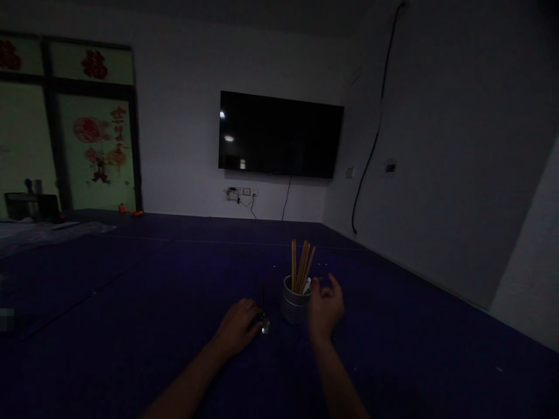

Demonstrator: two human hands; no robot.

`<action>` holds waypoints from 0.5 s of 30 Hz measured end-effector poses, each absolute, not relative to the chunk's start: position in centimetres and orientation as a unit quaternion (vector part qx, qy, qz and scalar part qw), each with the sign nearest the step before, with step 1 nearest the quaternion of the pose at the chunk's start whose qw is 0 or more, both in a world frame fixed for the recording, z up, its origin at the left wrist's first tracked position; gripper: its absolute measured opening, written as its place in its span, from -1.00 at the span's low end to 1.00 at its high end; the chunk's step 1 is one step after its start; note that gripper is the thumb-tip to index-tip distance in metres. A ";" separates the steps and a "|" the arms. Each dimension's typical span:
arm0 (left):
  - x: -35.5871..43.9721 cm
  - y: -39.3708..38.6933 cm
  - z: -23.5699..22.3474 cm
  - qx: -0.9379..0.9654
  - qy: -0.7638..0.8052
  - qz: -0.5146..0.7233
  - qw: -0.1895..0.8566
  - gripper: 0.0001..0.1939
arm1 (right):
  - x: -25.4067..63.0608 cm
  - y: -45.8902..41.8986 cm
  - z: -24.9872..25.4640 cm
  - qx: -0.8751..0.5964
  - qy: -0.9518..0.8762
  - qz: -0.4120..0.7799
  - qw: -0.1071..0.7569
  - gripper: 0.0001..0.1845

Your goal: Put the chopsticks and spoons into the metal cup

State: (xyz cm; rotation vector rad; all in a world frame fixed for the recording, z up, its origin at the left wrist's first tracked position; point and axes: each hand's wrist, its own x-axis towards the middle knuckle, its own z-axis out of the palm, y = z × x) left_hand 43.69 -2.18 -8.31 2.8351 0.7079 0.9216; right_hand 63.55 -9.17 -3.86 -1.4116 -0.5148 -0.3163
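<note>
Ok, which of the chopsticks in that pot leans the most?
The rightmost chopstick: its top tips clearly to the picture's right, while the leftmost ones stand nearly upright in the pot.

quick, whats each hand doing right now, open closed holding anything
Left hand: fingers curled at the shiny spoon; whether gripping cannot be told.
Right hand: partly open beside the cup, fingertips apart; any small hold cannot be told.

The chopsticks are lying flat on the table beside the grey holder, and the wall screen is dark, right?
Not quite: the chopsticks stand in the grey holder, as the head view shows. The wall screen is indeed dark.
</note>
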 end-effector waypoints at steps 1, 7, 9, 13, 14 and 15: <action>43.7 -2.2 -8.3 0.925 0.238 0.294 0.037 -0.82 | 63.0 -9.4 -3.5 -0.635 -0.236 -0.169 0.716 -0.34; 43.7 -2.0 -8.1 0.905 0.320 0.280 -0.012 -0.86 | 58.9 -9.8 -3.1 -0.646 -0.474 -0.195 0.566 -0.55; 43.6 -1.9 -8.0 0.896 0.344 0.281 -0.024 -0.84 | 57.5 -9.6 -3.5 -0.674 -0.576 -0.144 0.440 -0.62; 43.5 -2.0 -7.7 0.889 0.370 0.270 -0.009 -0.81 | 55.9 -9.2 -4.6 -0.766 -0.604 -0.067 0.210 -0.75; 43.5 -2.0 -7.6 0.889 0.376 0.263 -0.005 -0.80 | 55.8 -9.1 -4.9 -0.781 -0.595 -0.057 0.181 -0.77; 43.5 -2.0 -7.5 0.888 0.382 0.255 -0.003 -0.78 | 55.7 -9.1 -5.1 -0.792 -0.587 -0.050 0.164 -0.78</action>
